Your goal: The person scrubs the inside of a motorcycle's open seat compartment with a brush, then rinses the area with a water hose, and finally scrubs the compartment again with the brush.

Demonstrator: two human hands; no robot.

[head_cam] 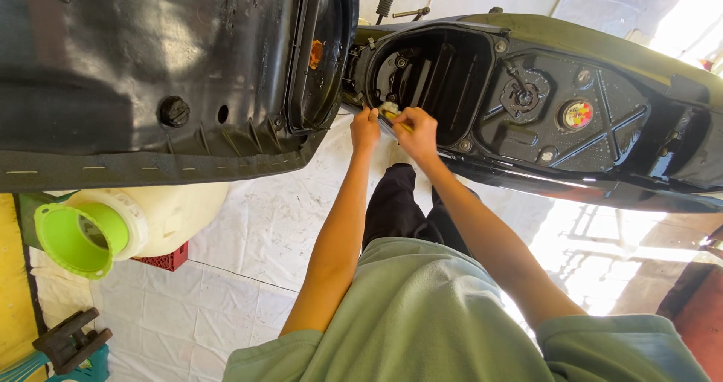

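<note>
Both my arms reach out to the rim of a black scooter's open under-seat compartment. My left hand pinches a small pale object at the rim's near edge. My right hand grips a thin tool with a yellow handle whose tip meets that same spot. The raised black seat stands open on the left, underside facing me. The hands are almost touching each other.
A round fuel cap sits on the black body panel right of the compartment. A white plastic jug with a green funnel mouth lies at the left over a red crate. White sheeting covers the floor. A black pedal-like part lies bottom left.
</note>
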